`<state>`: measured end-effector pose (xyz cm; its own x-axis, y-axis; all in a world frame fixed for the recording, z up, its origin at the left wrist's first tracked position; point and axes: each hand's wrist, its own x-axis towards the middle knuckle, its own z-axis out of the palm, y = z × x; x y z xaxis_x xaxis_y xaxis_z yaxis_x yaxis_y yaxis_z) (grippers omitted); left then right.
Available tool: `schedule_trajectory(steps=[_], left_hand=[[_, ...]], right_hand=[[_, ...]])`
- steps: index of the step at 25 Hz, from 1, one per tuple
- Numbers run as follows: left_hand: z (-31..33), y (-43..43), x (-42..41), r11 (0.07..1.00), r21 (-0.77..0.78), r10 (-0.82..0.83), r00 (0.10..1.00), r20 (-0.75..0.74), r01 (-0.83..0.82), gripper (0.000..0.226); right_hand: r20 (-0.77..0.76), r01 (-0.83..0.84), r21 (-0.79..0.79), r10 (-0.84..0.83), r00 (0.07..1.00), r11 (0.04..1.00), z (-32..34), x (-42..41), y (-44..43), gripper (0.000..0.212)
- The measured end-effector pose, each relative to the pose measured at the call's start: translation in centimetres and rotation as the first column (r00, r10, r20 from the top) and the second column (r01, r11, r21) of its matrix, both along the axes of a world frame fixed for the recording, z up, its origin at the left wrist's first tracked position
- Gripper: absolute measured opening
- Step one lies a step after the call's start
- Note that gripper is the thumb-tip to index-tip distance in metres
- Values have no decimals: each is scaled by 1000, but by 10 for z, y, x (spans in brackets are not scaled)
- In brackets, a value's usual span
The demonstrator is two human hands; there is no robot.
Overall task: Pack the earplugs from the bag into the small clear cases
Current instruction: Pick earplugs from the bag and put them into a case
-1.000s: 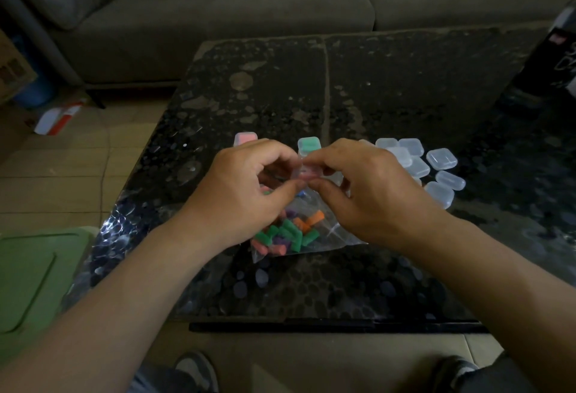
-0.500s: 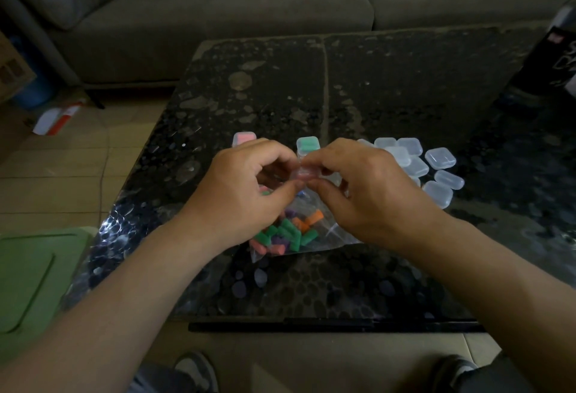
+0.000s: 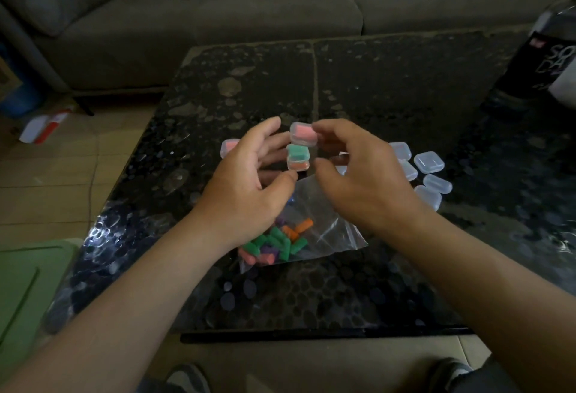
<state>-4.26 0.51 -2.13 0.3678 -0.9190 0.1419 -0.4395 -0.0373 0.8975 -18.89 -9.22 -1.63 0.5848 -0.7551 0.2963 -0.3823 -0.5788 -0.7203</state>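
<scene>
Glossy pebbled table (image 3: pixel 389 87), centre frame: stacked square clear cases (image 3: pixel 298 151) between left hand (image 3: pixel 246 187) and right hand (image 3: pixel 364 180), fingers loosely spread.

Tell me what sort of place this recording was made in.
Most likely a home living room: a grey sofa stands behind a low dark coffee table, and a tiled floor shows at the left.
</scene>
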Motion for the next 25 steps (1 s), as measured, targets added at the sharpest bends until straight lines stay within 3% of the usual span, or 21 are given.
schedule_trajectory(steps=[3, 5, 12, 25], left_hand=[[-5, -8, 0, 997, 75, -16, 999, 41, 13, 80], [-9, -12, 1, 994, 107, -15, 997, 73, 7, 81], [-22, -20, 12, 986, 168, -19, 986, 164, -9, 79], [-26, -21, 16, 979, 205, -20, 984, 177, -17, 78]], right_hand=[[-26, -60, 208, 67, 997, 976, -3, 6, -3, 56], [-56, -77, 260, 94, 994, 963, -8, 9, -4, 63], [-134, -81, 293, 125, 983, 953, -14, 12, -7, 69], [-156, -90, 295, 141, 978, 951, -11, 12, -4, 66]])
